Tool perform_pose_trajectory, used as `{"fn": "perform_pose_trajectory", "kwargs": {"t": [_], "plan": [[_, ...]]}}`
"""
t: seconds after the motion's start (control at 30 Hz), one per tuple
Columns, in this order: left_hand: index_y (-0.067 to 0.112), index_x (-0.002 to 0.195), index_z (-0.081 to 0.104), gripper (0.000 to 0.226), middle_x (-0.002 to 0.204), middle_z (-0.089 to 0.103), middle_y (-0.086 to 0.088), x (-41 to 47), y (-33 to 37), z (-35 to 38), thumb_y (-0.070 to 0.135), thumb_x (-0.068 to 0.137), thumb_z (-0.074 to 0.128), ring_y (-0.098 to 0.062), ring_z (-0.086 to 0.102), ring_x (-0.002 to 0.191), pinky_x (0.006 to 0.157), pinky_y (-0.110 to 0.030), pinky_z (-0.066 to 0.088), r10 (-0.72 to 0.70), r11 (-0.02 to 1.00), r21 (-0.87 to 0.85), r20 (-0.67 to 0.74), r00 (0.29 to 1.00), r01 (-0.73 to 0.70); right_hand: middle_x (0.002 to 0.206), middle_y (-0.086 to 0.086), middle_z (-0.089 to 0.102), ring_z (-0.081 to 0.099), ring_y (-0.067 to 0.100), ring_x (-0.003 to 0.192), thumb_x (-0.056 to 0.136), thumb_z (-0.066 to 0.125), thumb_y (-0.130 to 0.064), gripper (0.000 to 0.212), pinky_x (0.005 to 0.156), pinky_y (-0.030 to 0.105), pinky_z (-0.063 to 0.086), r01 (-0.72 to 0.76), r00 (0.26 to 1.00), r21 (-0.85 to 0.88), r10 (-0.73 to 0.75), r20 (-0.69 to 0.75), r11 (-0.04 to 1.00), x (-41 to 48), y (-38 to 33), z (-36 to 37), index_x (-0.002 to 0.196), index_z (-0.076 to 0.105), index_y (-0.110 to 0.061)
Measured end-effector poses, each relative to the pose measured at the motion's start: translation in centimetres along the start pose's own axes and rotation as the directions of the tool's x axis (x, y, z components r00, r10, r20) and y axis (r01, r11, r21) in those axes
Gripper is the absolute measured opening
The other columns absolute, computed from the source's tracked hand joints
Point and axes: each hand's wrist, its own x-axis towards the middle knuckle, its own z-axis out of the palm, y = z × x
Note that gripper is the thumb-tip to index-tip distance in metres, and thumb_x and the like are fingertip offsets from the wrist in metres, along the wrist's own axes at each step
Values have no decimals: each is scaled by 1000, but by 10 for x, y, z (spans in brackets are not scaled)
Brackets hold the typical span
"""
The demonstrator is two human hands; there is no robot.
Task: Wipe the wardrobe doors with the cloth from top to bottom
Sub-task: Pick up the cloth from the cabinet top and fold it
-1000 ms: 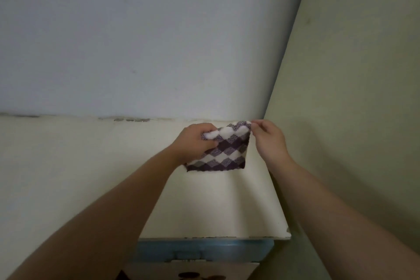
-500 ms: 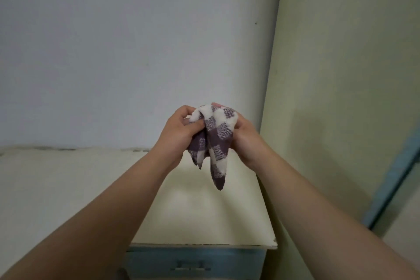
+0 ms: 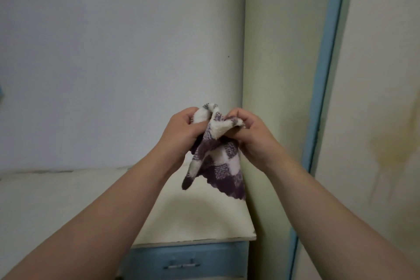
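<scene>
Both hands raised in front of the chest, w/ a bunched checkered cloth (image 3: 216,154) gripped between them. Cloth is purple-and-white, fluffy, crumpled at the top; 2 loose ends hang down — a narrow one on the left, a wider dark-edged one on the right.

Left hand (image 3: 181,132) has its fingers curled tight on the cloth's upper left part, thumb side toward the camera. Right hand (image 3: 252,136) is also clamped on it, fingers folded over the upper right fold, knuckles up. The 2 hands are just beside each other, w/ cloth filling the gap between them. Both forearms bare, coming in from the bottom corners.

Cloth is held in the air, not touching any surface. It hangs above the back right corner of a low cream-topped cabinet (image 3: 193,223), whose blue drawer front (image 3: 188,259) w/ a small handle (image 3: 181,265) shows below the top's chipped edge.

Behind: plain pale wall (image 3: 113,52). To the right of the hands, a pale greenish vertical panel (image 3: 279,52), then a blue vertical strip (image 3: 327,75), then a cream wardrobe door (image 3: 381,75) — it has a yellowish stain w/ drip marks at about hand height. Cloth is near the greenish panel, well apart from the cream door.
</scene>
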Motion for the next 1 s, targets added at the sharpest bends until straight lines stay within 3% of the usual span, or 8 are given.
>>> {"fn": "perform_pose_trajectory", "kwargs": {"t": [0.1,0.2,0.3,0.4,0.47,0.6,0.83,1.0], "plan": [[-9,89,55,29,59,45,-10,-24,19,2,8,71,70,-16,41,43,42,-19,31,9,1000,-1,46,999,-9,62,1,57,55,13,59,66,67,-1,20,59,23,47,10,999,-26,-11,-35,1000,-28,-30,-1,63,55,-16],[-14,92,52,62,78,54,-16,-48,41,3,25,51,76,-23,51,69,62,-36,38,28,1000,-12,57,998,-27,70,2,65,62,15,66,77,64,4,15,63,26,53,-1,999,-107,-5,-54,994,-54,-60,-4,78,61,-11],[-4,83,57,37,76,59,-15,-62,60,1,8,55,78,-22,57,69,66,-34,45,27,999,-42,31,999,-26,84,9,70,66,22,79,72,67,-19,21,76,35,54,-61,993,-172,43,-109,983,-80,-89,-17,92,68,-13],[7,75,57,18,60,64,-2,-76,82,1,6,60,68,-13,60,54,56,-24,50,23,998,-52,46,999,-20,77,7,70,65,20,71,78,65,-18,8,70,32,53,-127,982,-275,82,-169,953,-105,-120,-39,85,66,-13],[8,71,55,16,53,62,1,-83,96,3,7,58,66,-9,58,46,46,-16,48,-3,1000,-21,61,998,4,71,2,68,64,15,65,83,64,-10,4,62,24,53,-152,979,-369,89,-183,917,-119,-139,-56,81,64,-14],[9,71,57,16,53,61,0,-92,115,25,12,59,67,-9,56,43,42,-14,44,-56,996,74,93,994,49,74,3,66,63,13,67,83,63,-6,6,61,20,50,-178,981,-496,112,-160,850,-141,-176,-91,82,65,-12],[10,69,55,13,51,59,0,-83,122,98,4,74,65,-9,54,44,41,-14,40,-91,989,121,77,993,81,78,9,70,61,15,75,86,64,-15,11,72,29,47,-170,982,-729,52,-181,663,-158,-218,-163,79,73,-17],[9,67,59,12,54,54,-1,-63,118,166,2,70,70,-11,46,50,44,-16,35,-105,958,274,44,993,89,82,-4,67,60,7,74,89,59,-5,21,65,13,48,-168,982,-795,31,-185,583,-159,-245,-238,88,69,-23]]}}
